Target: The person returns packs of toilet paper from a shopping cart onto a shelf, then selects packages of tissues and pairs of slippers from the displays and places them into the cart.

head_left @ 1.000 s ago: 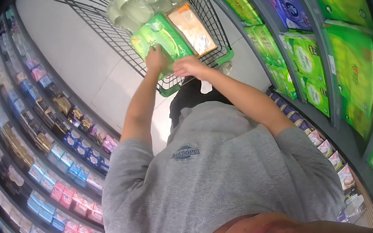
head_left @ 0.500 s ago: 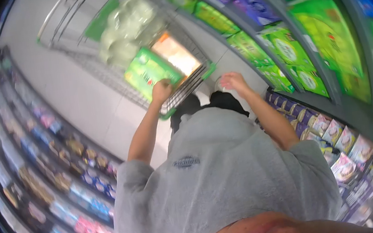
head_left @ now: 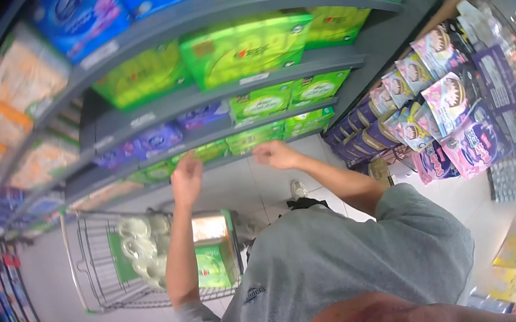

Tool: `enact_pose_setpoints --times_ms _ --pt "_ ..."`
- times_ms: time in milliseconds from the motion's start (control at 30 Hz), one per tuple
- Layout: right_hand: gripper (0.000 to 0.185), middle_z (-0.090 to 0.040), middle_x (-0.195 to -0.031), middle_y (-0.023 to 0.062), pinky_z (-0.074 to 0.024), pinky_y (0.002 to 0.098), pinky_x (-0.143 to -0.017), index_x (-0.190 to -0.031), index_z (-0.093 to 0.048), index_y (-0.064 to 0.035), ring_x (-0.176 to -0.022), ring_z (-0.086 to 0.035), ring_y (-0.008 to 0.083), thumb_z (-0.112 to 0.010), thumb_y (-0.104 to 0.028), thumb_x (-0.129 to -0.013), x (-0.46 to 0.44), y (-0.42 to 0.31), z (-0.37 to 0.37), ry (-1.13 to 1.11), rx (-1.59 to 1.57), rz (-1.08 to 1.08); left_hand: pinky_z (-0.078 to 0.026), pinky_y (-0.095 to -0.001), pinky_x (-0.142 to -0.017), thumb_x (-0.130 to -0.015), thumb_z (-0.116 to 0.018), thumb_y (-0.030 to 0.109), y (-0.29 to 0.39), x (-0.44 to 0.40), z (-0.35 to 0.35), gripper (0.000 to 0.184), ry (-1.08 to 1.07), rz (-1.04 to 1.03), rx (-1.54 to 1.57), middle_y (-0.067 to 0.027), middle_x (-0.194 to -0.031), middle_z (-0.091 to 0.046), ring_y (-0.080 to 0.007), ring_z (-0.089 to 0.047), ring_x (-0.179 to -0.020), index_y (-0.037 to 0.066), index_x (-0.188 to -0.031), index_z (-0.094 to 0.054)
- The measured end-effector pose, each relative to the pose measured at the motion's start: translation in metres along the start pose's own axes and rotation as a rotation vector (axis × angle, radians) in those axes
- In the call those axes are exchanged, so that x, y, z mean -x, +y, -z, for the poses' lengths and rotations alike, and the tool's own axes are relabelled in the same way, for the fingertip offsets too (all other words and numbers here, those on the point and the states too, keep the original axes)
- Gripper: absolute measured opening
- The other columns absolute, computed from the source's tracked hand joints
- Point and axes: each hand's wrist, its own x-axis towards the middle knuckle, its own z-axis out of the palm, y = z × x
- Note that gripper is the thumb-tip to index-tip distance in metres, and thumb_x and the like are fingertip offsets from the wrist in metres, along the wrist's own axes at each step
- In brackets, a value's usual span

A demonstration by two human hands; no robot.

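Observation:
My left hand [head_left: 187, 175] is raised in front of the lower shelves, empty, with its fingers loosely bent and parted. To its right, my right hand [head_left: 275, 155] reaches toward the same shelves; it too holds nothing, its fingers slack. Beyond both hands, apart from them, are green tissue packs [head_left: 255, 136] on the lowest shelf. A large green multipack [head_left: 248, 48] sits higher up. Below my left forearm stands a shopping cart [head_left: 92, 261], holding a bundle of pale rolls in clear wrap [head_left: 142, 244], a green tissue pack [head_left: 212, 265] and an orange-and-white pack [head_left: 209, 228].
Grey shelf edges [head_left: 198, 100] with price tags curve across the front. Blue packs [head_left: 83, 21] lie on an upper shelf. At right, a rack bears pink and white pouches [head_left: 451, 96]. Another stocked shelf runs along the lower left.
My left hand has left the cart and risen toward the shelves. My right hand is raised there too. The view has turned right, so the shelves now face me and the cart lies lower left.

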Motion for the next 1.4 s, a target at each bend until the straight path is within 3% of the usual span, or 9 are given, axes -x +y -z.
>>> enact_pose_setpoints --times_ms 167,333,600,733,800,1133,1267,1333,1400 --pt "0.035 -0.066 -0.096 0.0071 -0.0495 0.027 -0.075 -0.12 -0.055 -0.003 -0.088 -0.061 0.0127 -0.063 -0.016 -0.088 0.018 -0.064 0.168 0.431 -0.078 0.14 -0.051 -0.0327 -0.081 -0.083 -0.064 0.008 0.158 -0.09 -0.045 0.042 -0.023 -0.47 0.016 -0.0153 -0.102 -0.067 -0.0216 -0.066 -0.091 0.005 -0.123 -0.054" --pt "0.048 -0.067 -0.096 0.0132 -0.0494 0.0309 -0.08 -0.119 -0.052 0.0036 -0.09 -0.064 0.0211 -0.069 -0.014 -0.078 0.031 -0.081 0.336 0.992 -0.016 0.416 -0.049 -0.034 -0.086 -0.08 -0.068 0.01 0.313 -0.153 -0.088 0.048 0.065 -0.871 0.049 -0.0152 -0.113 -0.062 -0.0238 -0.063 -0.097 0.003 -0.125 -0.053" --pt "0.073 -0.042 -0.133 0.025 -0.0342 0.038 -0.103 -0.135 -0.037 -0.0001 -0.122 -0.044 0.0358 -0.067 -0.024 -0.073 0.037 -0.13 0.526 1.536 0.266 0.389 -0.045 -0.0377 -0.095 -0.075 -0.075 0.026 0.441 -0.255 -0.182 0.078 0.075 -0.776 0.083 -0.0199 -0.134 -0.047 -0.0285 -0.05 -0.121 0.0 -0.137 -0.036" --pt "0.069 -0.056 -0.12 0.0236 -0.0443 0.0345 -0.092 -0.128 -0.042 0.0102 -0.11 -0.056 0.0292 -0.067 -0.017 -0.069 0.015 -0.122 0.571 1.551 0.176 0.402 -0.045 -0.0372 -0.093 -0.069 -0.079 0.025 0.458 -0.293 -0.222 0.089 0.092 -0.535 0.043 -0.0213 -0.129 -0.05 -0.0287 -0.051 -0.119 0.0 -0.14 -0.03" --pt "0.06 -0.061 -0.109 0.0203 -0.0462 0.0328 -0.085 -0.122 -0.048 0.0105 -0.099 -0.06 0.0253 -0.066 -0.012 -0.069 0.014 -0.128 0.573 1.329 -0.022 0.41 -0.048 -0.0366 -0.087 -0.069 -0.076 0.019 0.463 -0.299 -0.231 0.079 -0.146 -0.414 0.235 -0.0168 -0.119 -0.057 -0.0269 -0.057 -0.108 0.001 -0.135 -0.036" --pt "0.039 -0.064 -0.099 0.0164 -0.0476 0.0323 -0.076 -0.103 -0.057 0.0093 -0.086 -0.062 0.0218 -0.065 -0.003 -0.068 -0.001 -0.133 0.573 1.304 -0.163 0.46 -0.052 -0.0391 -0.069 -0.065 -0.07 0.005 0.477 -0.311 -0.243 0.059 -0.073 -0.406 0.151 -0.0109 -0.099 -0.061 -0.0239 -0.063 -0.087 0.002 -0.118 -0.045" --pt "0.044 -0.063 -0.102 0.0168 -0.047 0.032 -0.077 -0.108 -0.055 0.0089 -0.088 -0.061 0.0222 -0.066 -0.001 -0.066 0.005 -0.138 0.564 1.219 -0.234 0.515 -0.052 -0.0402 -0.071 -0.064 -0.07 0.004 0.473 -0.306 -0.243 0.062 -0.003 -0.434 0.132 -0.0123 -0.101 -0.062 -0.0245 -0.063 -0.09 0.005 -0.121 -0.045" --pt "0.053 -0.061 -0.107 0.0184 -0.0465 0.0317 -0.078 -0.115 -0.05 0.0085 -0.092 -0.06 0.0233 -0.066 0.0 -0.066 -0.003 -0.133 0.566 1.42 -0.291 0.536 -0.043 -0.0362 -0.094 -0.063 -0.068 0.003 0.482 -0.286 -0.232 0.081 0.046 -0.456 0.007 -0.0178 -0.116 -0.059 -0.0336 -0.057 -0.108 0.001 -0.134 -0.03" --pt "0.057 -0.06 -0.11 0.0195 -0.0464 0.0318 -0.079 -0.119 -0.046 0.0086 -0.091 -0.06 0.0239 -0.065 0.001 -0.066 0.009 -0.143 0.555 1.418 -0.279 0.539 -0.044 -0.0342 -0.091 -0.067 -0.069 0.003 0.486 -0.264 -0.222 0.07 0.068 -0.561 0.091 -0.0172 -0.115 -0.059 -0.0292 -0.057 -0.107 -0.001 -0.129 -0.038"
